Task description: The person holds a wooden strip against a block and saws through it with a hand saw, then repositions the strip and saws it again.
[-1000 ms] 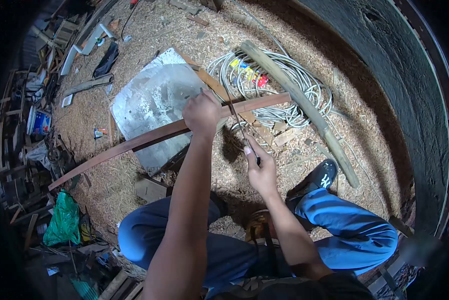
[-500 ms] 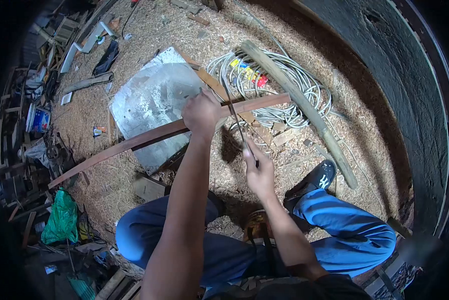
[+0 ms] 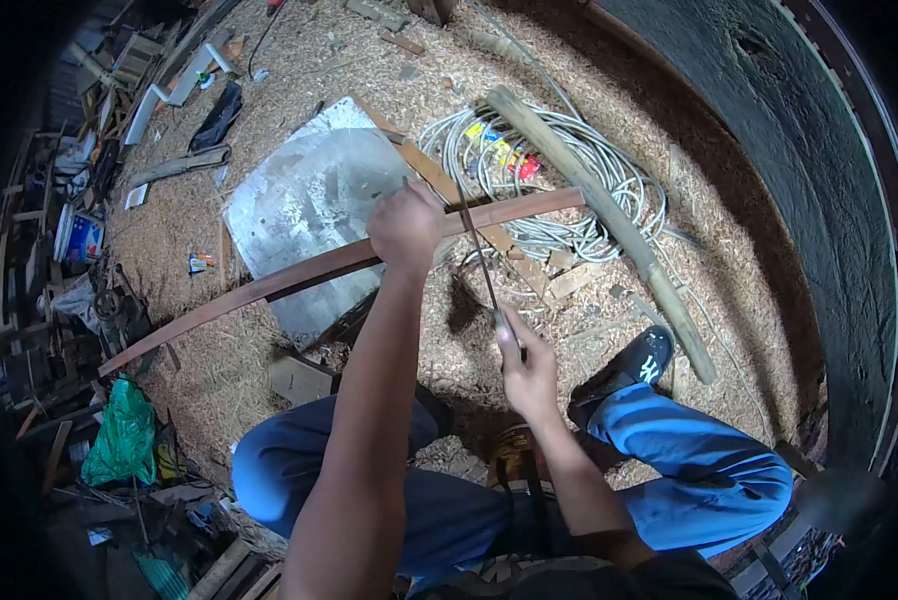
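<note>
My left hand (image 3: 406, 228) is closed over a long, slightly curved reddish wooden strip (image 3: 239, 297) and holds it from above. To the right of that hand, a narrow hand saw (image 3: 480, 250), seen nearly edge-on, crosses the strip; its teeth are too small to make out. The fingers of my right hand (image 3: 531, 370) wrap round the saw's handle, below the strip and nearer my body. Beneath the strip lies a worn pale metal sheet (image 3: 309, 215).
A coil of grey cable (image 3: 619, 190) lies under a wooden pole (image 3: 609, 210) on the shavings-covered floor. Small wood offcuts (image 3: 574, 280) lie nearby. My shoe (image 3: 644, 360) is at right. A green plastic bag (image 3: 121, 435) and scrap wood fill the left side. A dark curved wall (image 3: 769, 110) bounds the right.
The saw and my right hand have shifted a little toward my body, sliding across the strip. My left hand keeps its grip, and the strip stays nearly where it was.
</note>
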